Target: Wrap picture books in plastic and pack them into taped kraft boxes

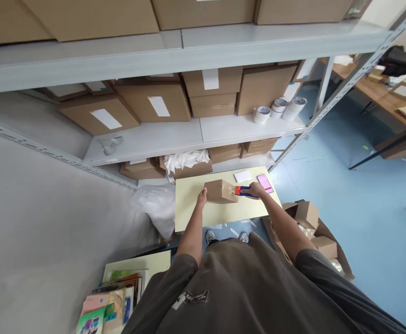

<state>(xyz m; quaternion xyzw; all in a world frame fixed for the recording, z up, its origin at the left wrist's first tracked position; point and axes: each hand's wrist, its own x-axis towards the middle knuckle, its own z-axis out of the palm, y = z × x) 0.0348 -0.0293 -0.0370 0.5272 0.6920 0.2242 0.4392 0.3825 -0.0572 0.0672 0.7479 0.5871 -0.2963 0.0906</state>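
A small cardboard box [216, 191] rests on the pale yellow table [190, 214] in front of me. My left hand [202, 196] grips the box at its left end. In my right hand [255, 189] is a blue and orange tape dispenser [246, 191], its orange head against the box's right end. Shiny clear tape shows on that end of the box. Behind the box lies a small white item [242, 176], and a phone with a pink screen [265, 183] lies near my right hand.
A metal shelf [147, 137] with cardboard boxes and several tape rolls [279, 107] stands behind the table. At right on the floor is a large open carton [342, 253] holding smaller boxes. A white plastic bag [156, 204] sits left; books [115, 301] lie at lower left.
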